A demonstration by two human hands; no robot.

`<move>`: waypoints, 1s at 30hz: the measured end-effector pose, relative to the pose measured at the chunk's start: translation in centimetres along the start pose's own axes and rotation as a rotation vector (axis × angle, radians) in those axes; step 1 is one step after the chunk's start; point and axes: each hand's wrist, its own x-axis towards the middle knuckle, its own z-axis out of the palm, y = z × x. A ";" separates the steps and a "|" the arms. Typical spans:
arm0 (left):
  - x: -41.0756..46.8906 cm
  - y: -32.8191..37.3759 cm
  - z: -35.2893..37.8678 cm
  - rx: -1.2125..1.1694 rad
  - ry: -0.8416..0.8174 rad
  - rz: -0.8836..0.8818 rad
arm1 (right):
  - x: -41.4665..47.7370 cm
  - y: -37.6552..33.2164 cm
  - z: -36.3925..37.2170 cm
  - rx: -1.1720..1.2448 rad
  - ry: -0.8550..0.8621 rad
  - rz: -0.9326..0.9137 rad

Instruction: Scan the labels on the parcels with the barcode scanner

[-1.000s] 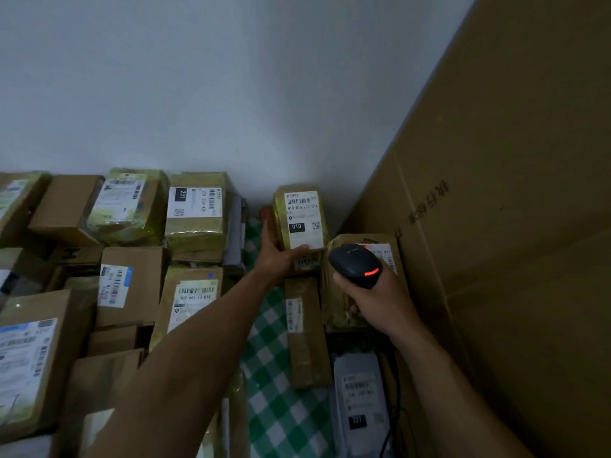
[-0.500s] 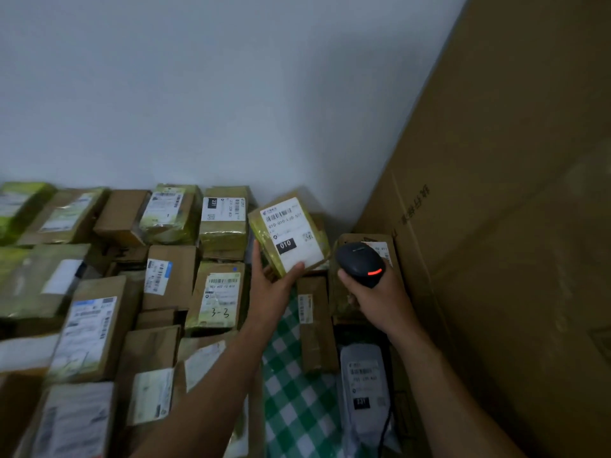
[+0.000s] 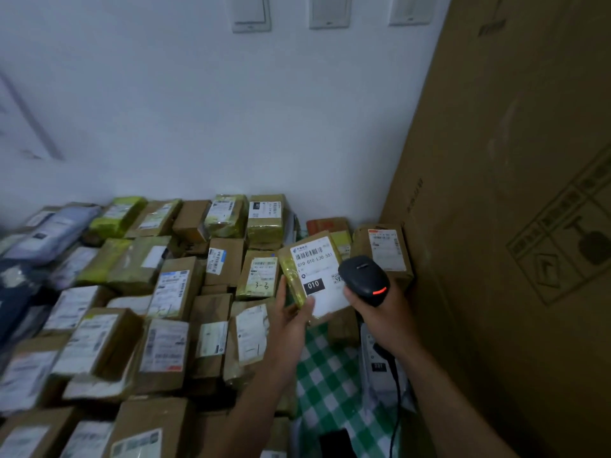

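Observation:
My left hand holds a small brown parcel wrapped in yellow tape, lifted and tilted, its white label with a barcode and a black "010" patch facing me. Beside it on the right, my right hand grips a black barcode scanner with an orange-red light lit on its head. The scanner's head overlaps the label's right edge. A black cable hangs down from the scanner along my right forearm.
Several labelled cardboard parcels cover the surface to the left. A green checked cloth shows between my arms. A tall cardboard carton stands against the right side. A boxed parcel and a grey mailer lie near the scanner.
My left hand has lifted the "010" parcel off the stack by the wall and brought it nearer, tilted, beside the scanner. The view has swung upward and left.

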 end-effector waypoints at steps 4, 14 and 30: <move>-1.5 0.3 -1.0 0.009 -0.014 0.035 | -1.6 -0.4 -0.8 -0.004 -0.057 -0.003; -1.3 -0.7 -1.3 0.151 0.040 0.112 | -4.3 -2.1 -1.5 -0.061 -0.227 -0.039; -0.4 -3.0 -1.1 0.232 0.070 0.137 | -5.3 -3.4 -2.1 -0.116 -0.343 0.027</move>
